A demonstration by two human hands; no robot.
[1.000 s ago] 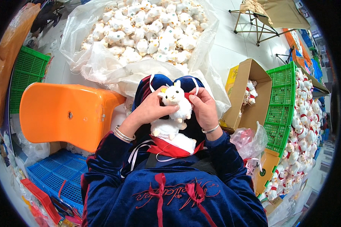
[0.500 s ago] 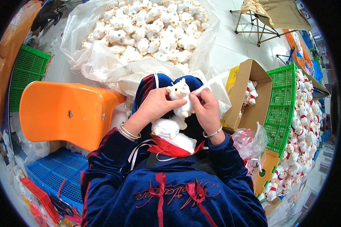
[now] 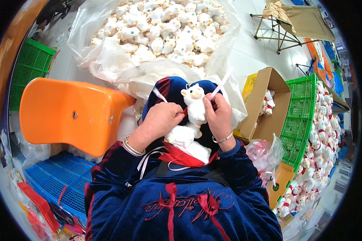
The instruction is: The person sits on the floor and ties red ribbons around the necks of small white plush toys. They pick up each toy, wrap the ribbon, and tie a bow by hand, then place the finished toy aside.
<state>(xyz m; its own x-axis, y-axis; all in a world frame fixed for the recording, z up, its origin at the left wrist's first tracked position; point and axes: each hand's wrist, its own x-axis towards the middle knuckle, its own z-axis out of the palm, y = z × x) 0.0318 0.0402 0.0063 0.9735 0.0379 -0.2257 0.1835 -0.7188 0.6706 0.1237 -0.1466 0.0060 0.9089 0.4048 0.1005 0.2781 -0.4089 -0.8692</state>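
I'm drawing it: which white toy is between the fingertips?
The plush toy, face showing, left hand and right hand either side; other toys lie nearer the blue top or farther off.

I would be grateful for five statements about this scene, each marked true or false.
1. The right hand pinches a white ribbon beside a white plush toy. True.
2. The person wears no jewellery. False: silver-coloured bangles show beside both hands.
3. The left hand has red fabric at its fingertips. True.
4. No box stands at the person's right. False: an open cardboard box does.
5. A heap of white toys lies in a translucent plastic bag. True.
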